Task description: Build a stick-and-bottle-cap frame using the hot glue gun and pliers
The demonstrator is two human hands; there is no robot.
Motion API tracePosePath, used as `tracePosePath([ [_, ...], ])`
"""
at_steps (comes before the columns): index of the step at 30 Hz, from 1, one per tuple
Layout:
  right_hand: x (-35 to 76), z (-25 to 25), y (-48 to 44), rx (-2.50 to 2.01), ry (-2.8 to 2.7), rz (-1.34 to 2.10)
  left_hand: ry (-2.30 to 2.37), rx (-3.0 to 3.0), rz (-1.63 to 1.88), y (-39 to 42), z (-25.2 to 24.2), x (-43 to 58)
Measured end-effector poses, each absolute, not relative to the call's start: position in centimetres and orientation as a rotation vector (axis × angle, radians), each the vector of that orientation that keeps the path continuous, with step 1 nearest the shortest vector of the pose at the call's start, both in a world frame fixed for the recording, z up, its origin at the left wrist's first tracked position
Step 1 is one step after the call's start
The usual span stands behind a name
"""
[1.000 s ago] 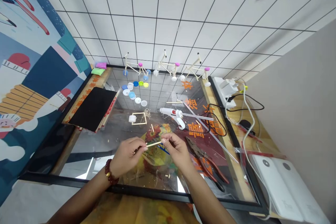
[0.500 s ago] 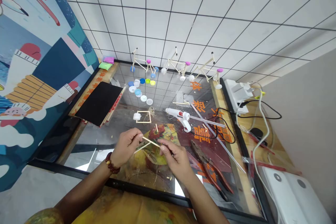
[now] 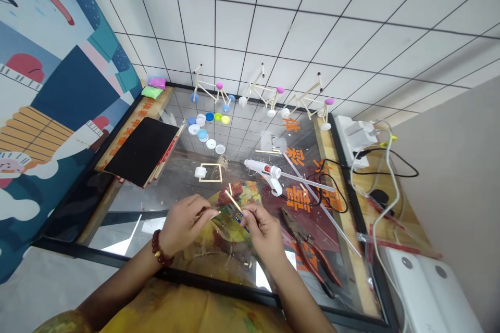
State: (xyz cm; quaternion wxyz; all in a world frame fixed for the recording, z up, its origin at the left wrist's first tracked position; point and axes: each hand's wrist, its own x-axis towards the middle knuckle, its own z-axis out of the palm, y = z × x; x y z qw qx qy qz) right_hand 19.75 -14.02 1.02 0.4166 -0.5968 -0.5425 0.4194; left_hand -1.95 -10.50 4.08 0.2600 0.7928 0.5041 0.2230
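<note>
My right hand (image 3: 264, 229) is closed on a thin wooden stick (image 3: 233, 200) that points up and left. A small blue-handled tool (image 3: 239, 218) lies right beside the stick at the same fingers; its kind is hard to make out. To the left, my left hand (image 3: 186, 225) is closed in a pinch, with a tiny pale bit at the fingertips too small to name. Beyond the hands, a stick frame (image 3: 221, 173) lies with a white bottle cap (image 3: 200, 172) at its left side. A short stick piece (image 3: 230, 187) is just above the held stick.
A white glue gun (image 3: 263, 168) with a clear glue stick lies right of centre, near large pliers (image 3: 307, 244). Several bottle caps (image 3: 211, 143) and three stick-and-cap bicycle models (image 3: 269, 94) stand farther back. A black board (image 3: 142, 152) is left; a power strip (image 3: 353, 140) is right.
My hands have moved apart from the stick they both held. Only my right hand holds it now, tilted more steeply, and the blue-handled tool has come into sight. The view has shifted slightly.
</note>
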Motion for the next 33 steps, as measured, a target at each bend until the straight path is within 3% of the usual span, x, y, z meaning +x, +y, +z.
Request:
tracePosePath([
  [5, 19.7, 0.5, -13.4, -1.373, -0.953, 1.336, 1.395, 2.454, 0.327, -11.8, 3.8, -3.6],
  [15, 19.9, 0.7, -13.6, -1.252, -0.879, 1.477, 1.353, 2.515, 0.198, -11.5, 3.7, -6.2],
  [18, 20.0, 0.6, -13.8, -1.254, -0.921, 1.435, 1.377, 2.526, 0.291, -10.9, 4.7, -6.8],
  [23, 19.9, 0.7, -14.0, -1.19, -1.01, 1.513, 1.324, 2.321, 0.761, -9.5, 6.9, -4.9],
  [27, 19.7, 1.3, -14.1, -1.202, -1.267, 1.384, 1.193, 2.07, 0.872, -9.5, 7.0, -1.7],
  [33, 19.7, 1.4, -13.4, -1.359, -1.305, 0.997, 1.094, 2.043, 0.674, -9.5, 5.5, -0.2],
])
